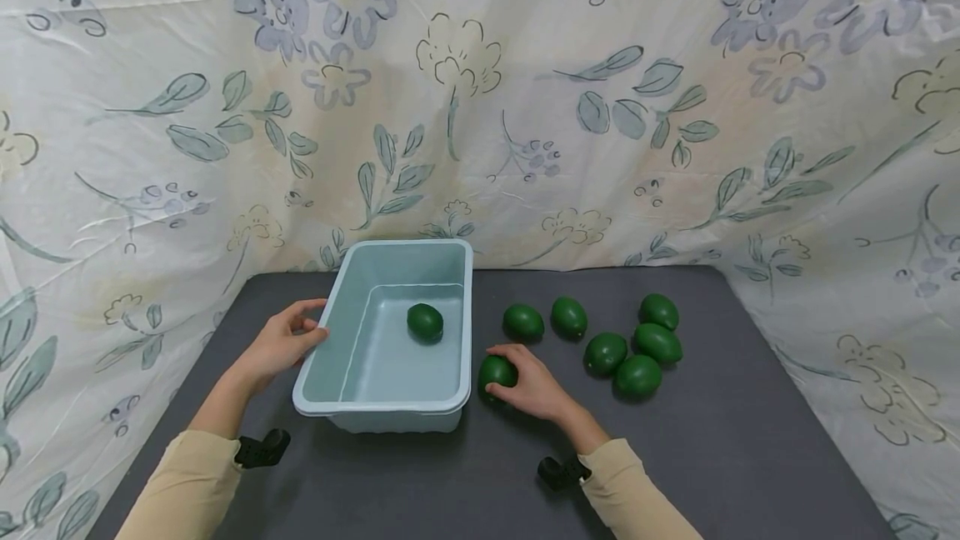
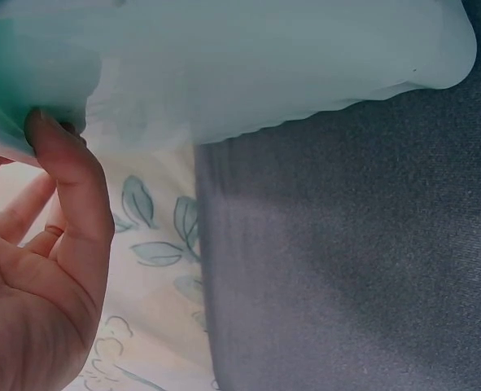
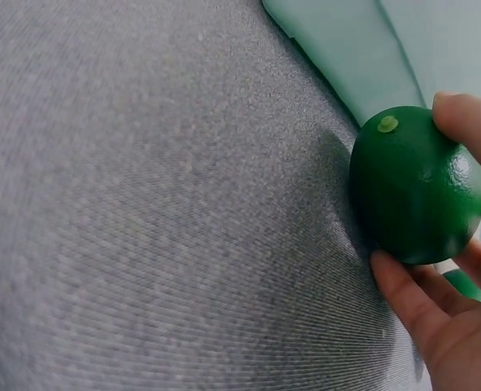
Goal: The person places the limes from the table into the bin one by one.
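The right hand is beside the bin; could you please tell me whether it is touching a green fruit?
Touching: the right wrist view plainly shows the right hand gripping the green fruit from opposite sides.

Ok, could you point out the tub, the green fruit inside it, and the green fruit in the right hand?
Tub (image 1: 382, 408): head view, on its near rim.
Green fruit inside (image 1: 425, 322): head view, middle of its visible side.
Held green fruit (image 3: 413, 191): right wrist view, middle of its shiny skin.
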Demonstrator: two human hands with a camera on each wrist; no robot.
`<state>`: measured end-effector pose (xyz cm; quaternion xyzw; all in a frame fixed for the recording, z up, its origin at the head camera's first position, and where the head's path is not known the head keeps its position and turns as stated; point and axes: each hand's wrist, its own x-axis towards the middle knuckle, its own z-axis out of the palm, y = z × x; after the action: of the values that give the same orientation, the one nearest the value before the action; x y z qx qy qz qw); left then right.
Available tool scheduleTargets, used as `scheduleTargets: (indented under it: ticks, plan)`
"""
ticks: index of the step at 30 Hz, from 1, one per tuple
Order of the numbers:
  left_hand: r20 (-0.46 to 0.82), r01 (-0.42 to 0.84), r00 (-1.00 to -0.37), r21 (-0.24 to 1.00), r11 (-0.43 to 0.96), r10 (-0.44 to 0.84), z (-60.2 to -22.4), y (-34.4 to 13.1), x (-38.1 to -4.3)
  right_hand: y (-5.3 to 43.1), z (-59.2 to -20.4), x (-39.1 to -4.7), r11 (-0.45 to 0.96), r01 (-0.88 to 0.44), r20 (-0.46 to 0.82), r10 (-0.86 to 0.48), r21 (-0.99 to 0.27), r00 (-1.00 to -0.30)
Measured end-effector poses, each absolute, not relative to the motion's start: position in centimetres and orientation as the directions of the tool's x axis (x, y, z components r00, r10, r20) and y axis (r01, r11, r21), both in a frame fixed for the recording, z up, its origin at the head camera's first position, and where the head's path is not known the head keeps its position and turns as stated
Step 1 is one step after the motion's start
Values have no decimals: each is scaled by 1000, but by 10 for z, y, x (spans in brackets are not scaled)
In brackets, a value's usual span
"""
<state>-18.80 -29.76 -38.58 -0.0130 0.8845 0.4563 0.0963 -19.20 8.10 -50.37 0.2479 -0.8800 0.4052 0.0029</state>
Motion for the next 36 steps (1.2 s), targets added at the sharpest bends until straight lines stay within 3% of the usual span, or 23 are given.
scheduleTargets:
  ticks: [36]
  plan:
    - [-182,-106,-981,800,591,70,-386,-296,-186,92,-453,-214,569,-413,227,-371,-711,-901]
